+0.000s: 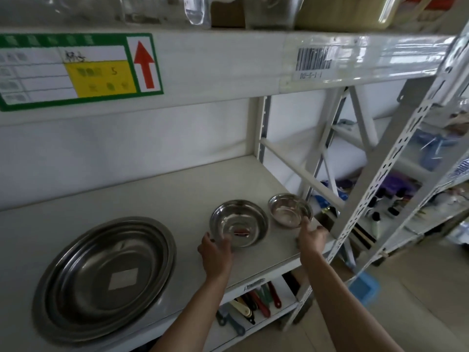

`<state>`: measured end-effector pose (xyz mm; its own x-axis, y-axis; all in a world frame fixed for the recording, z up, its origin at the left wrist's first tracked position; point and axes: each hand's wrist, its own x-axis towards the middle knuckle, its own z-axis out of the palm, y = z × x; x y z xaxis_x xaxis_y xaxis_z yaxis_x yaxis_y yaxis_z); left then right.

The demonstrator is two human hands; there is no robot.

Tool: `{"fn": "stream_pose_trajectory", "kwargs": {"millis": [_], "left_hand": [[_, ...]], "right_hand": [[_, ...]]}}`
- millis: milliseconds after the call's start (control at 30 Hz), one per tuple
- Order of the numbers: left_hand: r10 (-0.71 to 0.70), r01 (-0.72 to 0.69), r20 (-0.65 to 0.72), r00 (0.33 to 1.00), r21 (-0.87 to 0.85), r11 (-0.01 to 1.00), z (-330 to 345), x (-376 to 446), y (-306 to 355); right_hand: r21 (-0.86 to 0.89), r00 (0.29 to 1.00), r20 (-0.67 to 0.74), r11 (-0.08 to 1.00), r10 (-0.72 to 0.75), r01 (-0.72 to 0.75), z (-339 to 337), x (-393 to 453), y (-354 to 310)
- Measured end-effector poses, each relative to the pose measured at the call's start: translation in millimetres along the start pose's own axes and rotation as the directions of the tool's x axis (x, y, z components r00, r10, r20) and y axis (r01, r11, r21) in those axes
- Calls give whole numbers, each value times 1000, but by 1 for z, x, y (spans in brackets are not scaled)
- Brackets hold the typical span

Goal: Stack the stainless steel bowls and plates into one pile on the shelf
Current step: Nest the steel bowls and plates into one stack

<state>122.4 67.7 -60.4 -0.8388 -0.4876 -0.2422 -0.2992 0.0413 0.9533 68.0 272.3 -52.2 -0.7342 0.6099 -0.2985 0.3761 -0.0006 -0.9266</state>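
A pile of large stainless steel plates point(106, 278) lies at the left of the white shelf point(162, 196). A medium steel bowl point(239, 222) stands right of the pile. My left hand point(215, 252) grips its near left rim, thumb inside. A smaller steel bowl point(289, 209) sits close to the shelf's right end. My right hand point(311, 237) holds its near rim, thumb over the edge. Both bowls appear to rest upright on the shelf.
A perforated white upright point(396, 158) and diagonal braces stand just right of the small bowl. The upper shelf beam point(228, 67) hangs overhead. Several utensils with coloured handles point(256, 303) lie on the shelf below. A neighbouring rack holds bottles and bags.
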Motion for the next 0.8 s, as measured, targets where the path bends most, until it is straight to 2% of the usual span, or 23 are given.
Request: {"fn": "stream_pose_trajectory", "kwargs": {"millis": [133,267,500,800], "left_hand": [[-8,8,-14,1000,-28,1000,9,18,-18],[-19,20,14,1000,-52,998,8,9,-8],[-31,37,57,998,-99,994,9,10,-2],[97,-96,18,995,-15,995,-5,11,-3]], "right_hand": [[-64,997,67,998,24,-20,-2,18,1],[-88,991,121,995,50,-40,-7,23,-6],[100,971,213,986,107,-131,-12,20,-9],[251,976,202,959,84,-135,-10,12,-11]]}}
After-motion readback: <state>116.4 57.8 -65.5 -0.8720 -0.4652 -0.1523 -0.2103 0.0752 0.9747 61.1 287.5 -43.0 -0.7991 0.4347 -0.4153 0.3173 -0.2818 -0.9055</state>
